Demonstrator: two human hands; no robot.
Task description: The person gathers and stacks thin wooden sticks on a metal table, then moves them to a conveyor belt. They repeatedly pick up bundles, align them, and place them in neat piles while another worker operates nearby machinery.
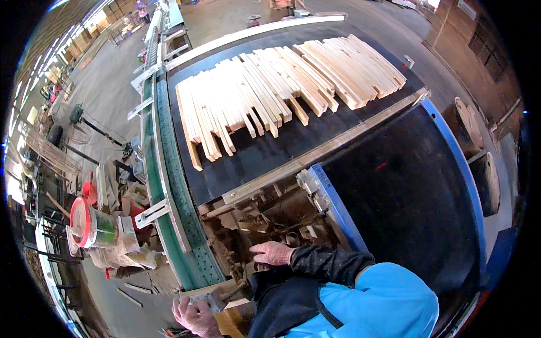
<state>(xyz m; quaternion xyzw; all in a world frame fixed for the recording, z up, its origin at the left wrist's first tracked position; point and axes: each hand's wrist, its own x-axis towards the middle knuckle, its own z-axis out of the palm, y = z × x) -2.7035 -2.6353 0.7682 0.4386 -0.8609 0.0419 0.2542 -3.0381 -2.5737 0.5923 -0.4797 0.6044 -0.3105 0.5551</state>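
Note:
My left hand (196, 317), in a pinkish glove, is at the bottom edge beside a grey metal plate (212, 299) at the near end of the conveyor. Its fingers are spread, with nothing visible in them. My right hand (273, 253), in a similar glove with a dark sleeve, reaches left over a dusty machine recess (265, 222). Its fingers stretch out and appear empty; the underside is hidden. Clumps of brown sawdust (225, 256) lie left of this hand. Beyond the recess, many pale wooden strips (253, 90) lie side by side with uneven ends on a black table (270, 149).
A green conveyor track (174, 169) with metal rails runs along the left. To the right is a black panel (406, 180) with a blue frame (457, 146). A red-rimmed bucket (101, 226) stands left among scraps, with a floor fan (76, 114) farther back.

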